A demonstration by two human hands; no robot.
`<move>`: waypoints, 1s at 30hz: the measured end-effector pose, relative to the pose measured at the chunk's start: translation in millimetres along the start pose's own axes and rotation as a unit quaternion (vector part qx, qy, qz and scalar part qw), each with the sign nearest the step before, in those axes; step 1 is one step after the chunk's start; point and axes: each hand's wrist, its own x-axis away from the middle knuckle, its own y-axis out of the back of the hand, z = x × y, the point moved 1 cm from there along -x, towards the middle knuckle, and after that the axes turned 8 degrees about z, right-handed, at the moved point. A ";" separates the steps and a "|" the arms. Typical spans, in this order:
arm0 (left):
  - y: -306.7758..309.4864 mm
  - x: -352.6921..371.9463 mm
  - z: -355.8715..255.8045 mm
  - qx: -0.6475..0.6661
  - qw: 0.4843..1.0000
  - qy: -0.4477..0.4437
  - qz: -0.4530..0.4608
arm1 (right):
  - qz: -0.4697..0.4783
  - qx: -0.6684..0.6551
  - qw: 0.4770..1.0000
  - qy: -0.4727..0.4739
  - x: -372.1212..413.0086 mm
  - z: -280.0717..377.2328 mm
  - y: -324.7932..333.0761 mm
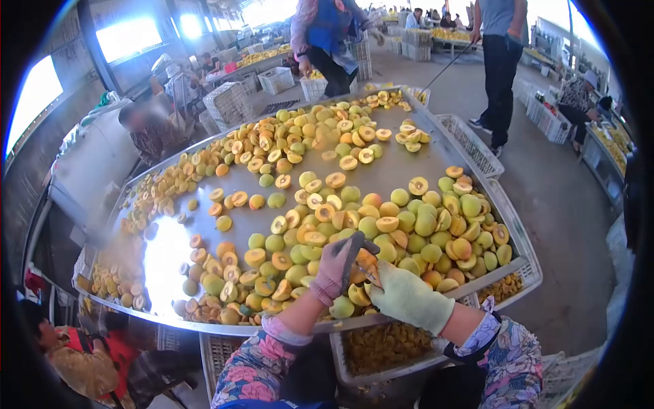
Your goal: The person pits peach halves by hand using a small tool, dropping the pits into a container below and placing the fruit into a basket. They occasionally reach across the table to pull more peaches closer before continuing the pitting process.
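My left hand [335, 267], in a pink glove with dark fingertips, is closed on an orange-yellow peach piece [366, 263] above the near edge of the table. My right hand [412, 298], in a pale green glove, is closed beside it. A small metal tool [372, 275] shows at its fingertips against the fruit; most of it is hidden by the glove. Whole and halved yellow-green peaches [426, 225] lie heaped just beyond both hands, several with pits showing in their cut faces.
The metal table [235, 178] has a raised rim. Below its near edge sits a crate [388, 373] of brownish pieces. More crates [470, 143] line the right side. A person [501, 61] stands beyond the table; another [88, 354] sits at lower left.
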 end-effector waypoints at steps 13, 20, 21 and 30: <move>-24.5 -65.9 45.5 -0.025 0.982 0.175 -0.059 | 0.134 -0.320 0.915 -0.207 -28.3 -53.4 39.4; -73.8 -44.9 89.6 -0.097 0.957 0.272 -0.038 | 0.101 0.189 0.943 -0.253 8.8 -58.2 73.5; -86.9 -45.3 84.6 -0.134 0.954 0.262 -0.059 | 0.091 0.245 0.938 -0.226 12.9 -63.5 86.3; -129.5 -70.2 26.9 -0.400 0.814 0.417 0.065 | -0.022 0.017 0.886 -0.462 217.6 8.8 167.6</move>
